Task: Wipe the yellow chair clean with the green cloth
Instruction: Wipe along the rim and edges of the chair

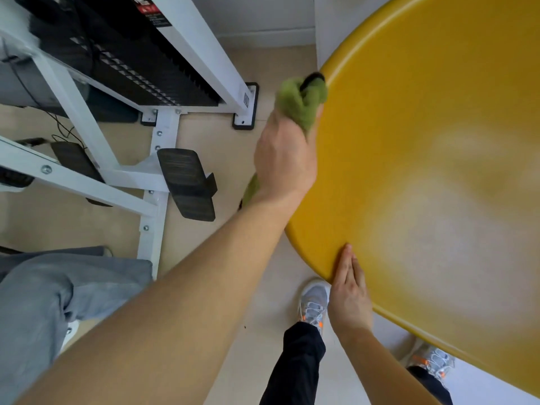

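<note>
Green cloth (302, 102) sits bunched in the left hand (285, 159), clenched against the yellow chair's (423, 159) left rim; the right hand (349, 299), fingers pressed together, steadies the near rim.

A pale beige tiled floor (263, 65) is carrying everything in view. On the left, a white metal frame (159, 159) is standing on it, its black rubber foot pads (245, 118) pressing flat against the tiles at the far end. Thin black cables (62, 133) are trailing across the floor beneath the frame. At the near edge, two grey mesh sneakers with orange accents are resting on the tiles: one (314, 302) near the middle, the other (432, 361) further right, partly hidden. A white skirting board (266, 36) is bordering the floor at the far side.
</note>
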Motion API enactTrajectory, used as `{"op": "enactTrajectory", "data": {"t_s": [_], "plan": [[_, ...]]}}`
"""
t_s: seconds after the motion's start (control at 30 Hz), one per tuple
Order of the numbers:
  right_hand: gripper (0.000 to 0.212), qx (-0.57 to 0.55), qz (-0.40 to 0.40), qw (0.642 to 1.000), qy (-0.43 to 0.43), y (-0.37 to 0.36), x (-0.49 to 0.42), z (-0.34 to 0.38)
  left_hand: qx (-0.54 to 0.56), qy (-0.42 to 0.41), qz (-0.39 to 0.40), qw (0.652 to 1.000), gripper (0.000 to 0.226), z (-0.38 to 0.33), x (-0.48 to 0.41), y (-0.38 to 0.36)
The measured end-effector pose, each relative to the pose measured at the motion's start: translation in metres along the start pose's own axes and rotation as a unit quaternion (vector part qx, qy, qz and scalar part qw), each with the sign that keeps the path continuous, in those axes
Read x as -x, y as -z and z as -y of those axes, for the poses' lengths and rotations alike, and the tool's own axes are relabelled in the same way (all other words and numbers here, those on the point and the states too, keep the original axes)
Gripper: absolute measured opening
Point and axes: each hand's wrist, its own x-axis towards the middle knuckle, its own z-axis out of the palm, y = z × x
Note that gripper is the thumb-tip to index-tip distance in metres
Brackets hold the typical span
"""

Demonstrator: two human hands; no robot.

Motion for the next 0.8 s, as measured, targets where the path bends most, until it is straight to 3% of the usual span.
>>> {"op": "enactTrajectory", "data": {"t_s": [0.1, 0.17, 0.3, 0.37, 0.47, 0.57, 0.6, 0.63, 0.7, 0.73, 0.8], "plan": [[0.094, 0.006, 0.013, 1.0, 0.005, 0.004, -0.002, 0.001, -0.089, -0.067, 0.019, 0.994, 0.046, -0.032, -0.031, -0.007], [0.097, 0.007, 0.016, 1.0, 0.01, 0.009, -0.004, 0.0, -0.167, -0.08, 0.032, 0.982, 0.063, -0.023, -0.023, -0.01], [0.093, 0.004, 0.041, 0.999, 0.002, 0.021, -0.004, -0.002, -0.148, -0.028, 0.053, 0.987, 0.082, 0.029, 0.034, -0.001], [0.096, -0.014, 0.085, 0.996, -0.005, 0.03, -0.006, 0.0, -0.161, 0.028, 0.113, 0.98, 0.072, 0.047, 0.059, 0.006], [0.099, -0.099, 0.169, 0.98, -0.031, 0.067, -0.011, 0.006, -0.167, 0.109, 0.181, 0.963, 0.036, 0.052, 0.071, 0.033], [0.07, -0.263, 0.1, 0.959, -0.026, 0.125, -0.012, 0.026, 0.038, 0.186, 0.088, 0.978, 0.021, 0.024, 0.07, 0.069], [0.06, -0.371, 0.084, 0.924, -0.042, 0.147, -0.011, 0.039, 0.146, 0.225, 0.049, 0.962, 0.014, 0.011, 0.069, 0.079], [0.051, -0.496, 0.103, 0.859, -0.07, 0.169, -0.01, 0.054, 0.269, 0.27, 0.042, 0.924, 0.011, -0.002, 0.066, 0.086], [0.044, -0.661, 0.188, 0.718, -0.108, 0.206, -0.013, 0.075, 0.504, 0.338, 0.102, 0.788, 0.022, -0.026, 0.06, 0.094], [0.045, -0.683, 0.211, 0.692, -0.096, 0.223, -0.017, 0.083, 0.559, 0.35, 0.126, 0.741, 0.027, -0.034, 0.057, 0.096], [0.042, -0.689, 0.148, 0.708, -0.049, 0.254, -0.031, 0.089, 0.584, 0.339, 0.127, 0.727, 0.025, -0.042, 0.044, 0.098]]}}
